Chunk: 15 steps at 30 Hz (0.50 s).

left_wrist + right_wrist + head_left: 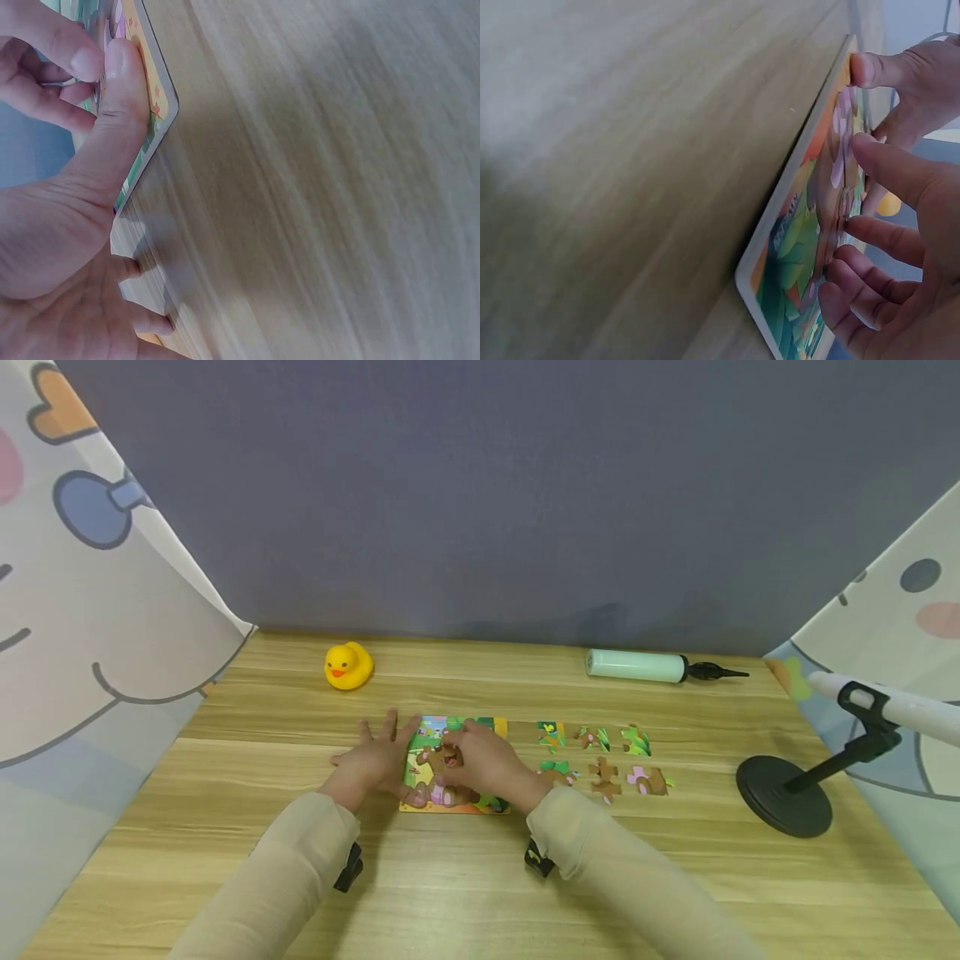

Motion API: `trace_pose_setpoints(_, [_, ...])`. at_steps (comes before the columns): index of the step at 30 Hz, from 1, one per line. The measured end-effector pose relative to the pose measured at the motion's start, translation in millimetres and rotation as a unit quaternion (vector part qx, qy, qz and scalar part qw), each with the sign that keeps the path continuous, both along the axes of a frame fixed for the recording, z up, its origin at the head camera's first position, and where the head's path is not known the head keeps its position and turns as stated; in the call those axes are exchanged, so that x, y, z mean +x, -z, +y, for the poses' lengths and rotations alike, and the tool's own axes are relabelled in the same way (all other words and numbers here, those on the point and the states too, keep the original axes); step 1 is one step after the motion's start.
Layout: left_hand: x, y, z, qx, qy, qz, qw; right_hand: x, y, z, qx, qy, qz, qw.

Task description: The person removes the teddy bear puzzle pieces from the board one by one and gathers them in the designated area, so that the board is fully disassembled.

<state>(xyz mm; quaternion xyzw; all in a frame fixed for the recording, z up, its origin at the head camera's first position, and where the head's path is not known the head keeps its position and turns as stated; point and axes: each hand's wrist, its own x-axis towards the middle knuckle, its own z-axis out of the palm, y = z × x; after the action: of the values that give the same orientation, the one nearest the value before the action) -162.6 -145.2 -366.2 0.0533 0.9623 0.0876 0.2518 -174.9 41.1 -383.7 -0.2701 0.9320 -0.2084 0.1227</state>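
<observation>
A puzzle board (417,807) with a cartoon bear picture and orange border lies on the wooden table. My left hand (372,764) has its fingers spread at the board's left side; in the left wrist view its thumb (124,97) rests on the board near a corner. Over the middle of the picture, my right hand (487,762) pinches a brown puzzle piece (451,758) between thumb and fingers. The right wrist view has these fingertips right at the board's surface (799,240), with the piece mostly covered by them.
Loose puzzle pieces (635,741) lie in two rows right of the board. A yellow rubber duck (348,666) stands at the back left, a pale green hand pump (636,665) at the back right. At far right is a black-based stand (783,796) holding a white tube.
</observation>
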Motion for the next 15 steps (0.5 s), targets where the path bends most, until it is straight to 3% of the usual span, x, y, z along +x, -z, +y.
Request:
trace_pose_setpoints(5, [0.3, -1.8, 0.6, 0.004, -0.003, -0.003, 1.0000, -0.9, -1.8, -7.1, 0.015, 0.012, 0.011, 1.000])
trace_pose_setpoints(15, [0.5, -1.4, 0.2, 0.002, -0.001, -0.007, 1.0000, -4.0, -4.7, -14.9, -0.005, 0.043, -0.030, 0.999])
